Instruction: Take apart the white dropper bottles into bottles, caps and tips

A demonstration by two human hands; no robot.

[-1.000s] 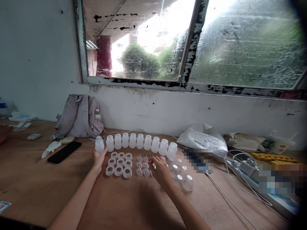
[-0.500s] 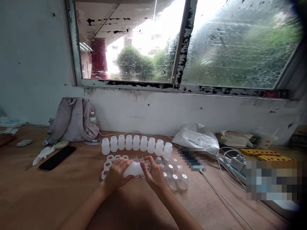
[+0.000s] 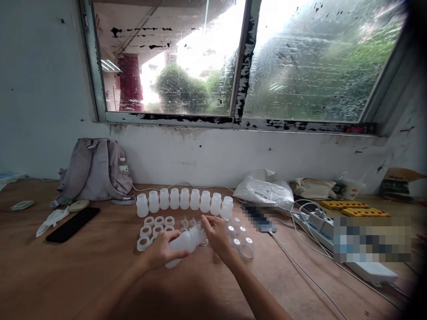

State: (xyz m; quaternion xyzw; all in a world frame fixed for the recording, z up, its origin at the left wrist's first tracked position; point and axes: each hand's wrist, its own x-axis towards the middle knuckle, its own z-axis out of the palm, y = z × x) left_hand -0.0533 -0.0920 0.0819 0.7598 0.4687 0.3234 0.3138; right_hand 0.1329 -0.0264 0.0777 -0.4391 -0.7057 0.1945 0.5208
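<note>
My left hand (image 3: 159,251) is wrapped round a translucent white baby bottle (image 3: 183,243), tilted with its mouth up to the right. At that mouth my right hand (image 3: 216,234) pinches a clear, soft-looking teat (image 3: 201,234); the fingers partly hide it, and I cannot tell how far it sits on the bottle. Behind my hands stands a curved row of several similar bottles (image 3: 184,199). White screw rings (image 3: 139,245) lie left of the held bottle. Several clear teats (image 3: 184,223) stand just behind it, and clear domed caps (image 3: 247,252) are grouped right of my right hand.
A grey backpack (image 3: 95,171) leans on the wall, with a black phone (image 3: 73,225) in front. To the right lie a silvery plastic bag (image 3: 265,190), a second phone (image 3: 258,218) on a cable, white power strips (image 3: 370,269) with cords and yellow trays (image 3: 365,213).
The bottle has gone from lying nearly level between both hands to tilted up rightward. My right hand has moved to its mouth and closed on the teat. The view has shifted slightly right.
</note>
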